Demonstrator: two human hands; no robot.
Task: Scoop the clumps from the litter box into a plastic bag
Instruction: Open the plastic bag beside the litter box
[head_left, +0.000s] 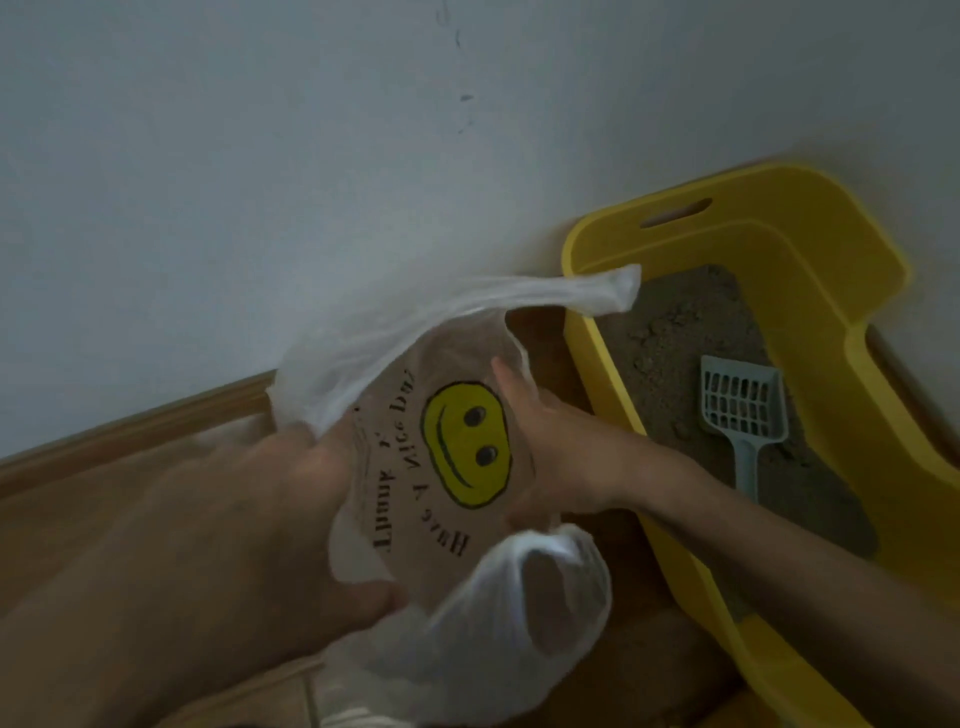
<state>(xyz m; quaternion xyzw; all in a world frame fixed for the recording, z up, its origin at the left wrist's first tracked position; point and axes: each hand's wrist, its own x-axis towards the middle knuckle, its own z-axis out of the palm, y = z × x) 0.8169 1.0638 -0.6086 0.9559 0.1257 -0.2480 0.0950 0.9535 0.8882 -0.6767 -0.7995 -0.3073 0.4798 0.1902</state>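
A thin clear plastic bag (415, 364) with a yellow smiley face and black lettering hangs in the middle of the view. My left hand (280, 509) grips the bag's left edge, large and blurred in the foreground. My right hand (550, 447) holds the bag's right side, fingers spread against the film. To the right stands the yellow litter box (810, 249), with brown-grey litter (685, 322) and small clumps inside. A grey-blue slotted scoop (740, 410) lies on the litter, handle toward me, untouched.
A pale wall (260, 182) rises behind the bag and the box. A wooden skirting board (130, 431) runs along its foot, and brown floor (545, 338) shows between the bag and the box.
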